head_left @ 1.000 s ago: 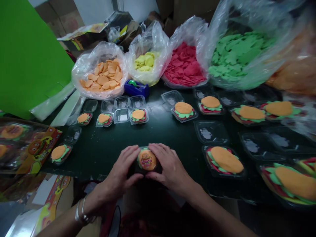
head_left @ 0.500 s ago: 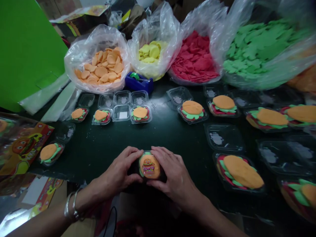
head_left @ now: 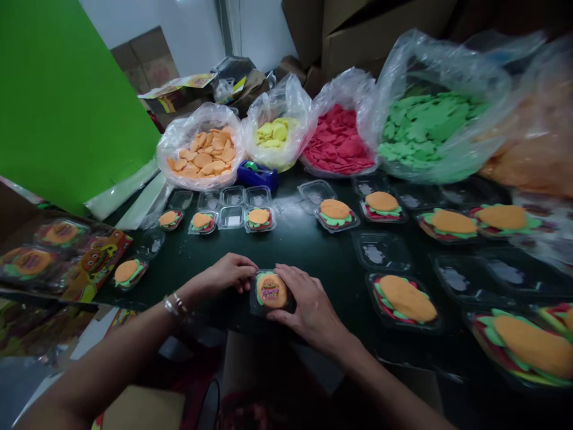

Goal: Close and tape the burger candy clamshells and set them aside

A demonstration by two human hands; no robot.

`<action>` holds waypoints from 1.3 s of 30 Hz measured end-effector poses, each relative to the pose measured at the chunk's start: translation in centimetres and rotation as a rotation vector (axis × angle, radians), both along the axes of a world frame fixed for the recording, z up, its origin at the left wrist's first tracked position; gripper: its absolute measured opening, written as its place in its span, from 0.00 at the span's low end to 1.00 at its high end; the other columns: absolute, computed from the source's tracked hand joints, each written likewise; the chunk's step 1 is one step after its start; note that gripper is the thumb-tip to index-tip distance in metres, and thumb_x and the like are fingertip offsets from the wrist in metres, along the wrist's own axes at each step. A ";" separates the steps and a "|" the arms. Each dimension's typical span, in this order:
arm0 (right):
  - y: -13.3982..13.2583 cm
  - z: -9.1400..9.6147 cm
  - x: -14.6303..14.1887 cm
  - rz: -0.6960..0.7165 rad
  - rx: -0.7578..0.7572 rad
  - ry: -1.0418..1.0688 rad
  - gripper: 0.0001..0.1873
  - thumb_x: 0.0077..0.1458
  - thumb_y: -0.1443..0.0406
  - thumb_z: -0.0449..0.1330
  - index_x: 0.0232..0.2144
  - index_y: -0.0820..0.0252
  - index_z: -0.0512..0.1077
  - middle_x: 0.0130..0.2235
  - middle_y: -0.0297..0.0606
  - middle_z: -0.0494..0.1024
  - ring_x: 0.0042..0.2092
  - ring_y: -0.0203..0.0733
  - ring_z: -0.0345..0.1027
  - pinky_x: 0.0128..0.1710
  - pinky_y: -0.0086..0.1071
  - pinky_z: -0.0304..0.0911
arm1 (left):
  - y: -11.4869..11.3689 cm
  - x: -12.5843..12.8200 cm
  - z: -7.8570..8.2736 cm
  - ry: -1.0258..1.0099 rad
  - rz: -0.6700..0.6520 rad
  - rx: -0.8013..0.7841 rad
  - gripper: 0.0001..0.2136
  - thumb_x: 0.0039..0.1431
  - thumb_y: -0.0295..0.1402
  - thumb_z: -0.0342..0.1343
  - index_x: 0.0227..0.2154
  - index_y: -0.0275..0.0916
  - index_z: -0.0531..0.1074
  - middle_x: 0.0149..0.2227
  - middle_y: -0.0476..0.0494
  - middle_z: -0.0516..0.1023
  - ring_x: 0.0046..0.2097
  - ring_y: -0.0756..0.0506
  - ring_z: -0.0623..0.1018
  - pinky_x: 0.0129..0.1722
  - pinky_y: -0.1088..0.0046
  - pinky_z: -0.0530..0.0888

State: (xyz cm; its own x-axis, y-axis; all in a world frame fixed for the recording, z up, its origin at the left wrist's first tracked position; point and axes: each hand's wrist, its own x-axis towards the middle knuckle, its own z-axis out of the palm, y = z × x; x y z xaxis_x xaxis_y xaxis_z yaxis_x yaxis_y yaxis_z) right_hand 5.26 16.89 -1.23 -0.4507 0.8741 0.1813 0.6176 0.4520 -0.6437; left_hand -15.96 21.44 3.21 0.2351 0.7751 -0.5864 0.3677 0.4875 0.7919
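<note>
A closed clear plastic box (head_left: 271, 291) with a toy burger inside sits near the front edge of the dark table. Its lid bears a cartoon burger label over the orange bun. My right hand (head_left: 308, 298) is closed around the box's right side, thumb along the near edge and fingers over the far edge. By the box's upper left corner is my left hand (head_left: 230, 273), its fingers loosely bent and slightly apart, with nothing visible in them. Whether a fingertip still brushes the corner is unclear. A bracelet circles the left wrist.
Open boxes with burgers, such as one box (head_left: 403, 300), stand right and behind. Bags hold orange discs (head_left: 203, 155), yellow discs (head_left: 273, 132), red pieces (head_left: 338, 140) and green pieces (head_left: 432, 128). A blue tape dispenser (head_left: 258, 176) stands behind. A display carton (head_left: 96, 263) with packed burgers lies left.
My left hand has come off the box's left side and moved slightly up and left. The right hand keeps its hold. The view has tilted up and shows more of the left carton.
</note>
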 end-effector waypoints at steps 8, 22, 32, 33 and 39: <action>-0.2 -0.5 0.2 0.001 0.042 0.051 0.40 0.39 0.62 0.71 0.55 0.62 0.62 0.57 0.50 0.69 0.57 0.55 0.61 0.52 0.48 0.59 | 0.6 1.4 0.5 -0.081 -0.022 -0.139 0.11 0.45 0.36 0.59 0.22 0.36 0.65 0.16 0.58 0.58 0.17 0.57 0.56 0.18 0.80 0.51; -0.3 -0.3 -0.2 -0.005 0.024 0.072 0.40 0.38 0.61 0.71 0.54 0.62 0.64 0.56 0.51 0.70 0.56 0.57 0.62 0.52 0.50 0.58 | -2.7 2.6 0.8 0.160 -0.037 0.248 0.21 0.51 0.40 0.57 0.48 0.38 0.69 0.31 0.51 0.69 0.26 0.53 0.64 0.26 0.76 0.62; 2.4 1.6 2.9 -0.095 -0.467 0.340 0.14 0.55 0.65 0.52 0.44 0.62 0.68 0.35 0.40 0.78 0.30 0.36 0.72 0.28 0.29 0.67 | -3.6 2.5 -0.5 0.352 -0.189 0.484 0.19 0.52 0.40 0.58 0.47 0.44 0.73 0.34 0.48 0.68 0.32 0.49 0.67 0.34 0.71 0.66; 2.8 1.7 2.6 -0.086 -0.526 0.289 0.11 0.57 0.65 0.50 0.40 0.62 0.69 0.27 0.35 0.76 0.23 0.34 0.67 0.22 0.26 0.63 | -3.6 2.5 -0.5 0.350 -0.182 0.488 0.19 0.52 0.40 0.58 0.47 0.44 0.74 0.33 0.48 0.68 0.31 0.49 0.67 0.33 0.71 0.66; 5.0 2.3 0.9 0.052 -0.676 0.115 0.13 0.57 0.64 0.50 0.20 0.59 0.60 0.16 0.25 0.63 0.15 0.29 0.56 0.15 0.23 0.49 | -4.0 2.4 -0.8 0.300 -0.165 0.479 0.18 0.51 0.37 0.59 0.47 0.42 0.74 0.32 0.50 0.65 0.30 0.50 0.65 0.33 0.72 0.65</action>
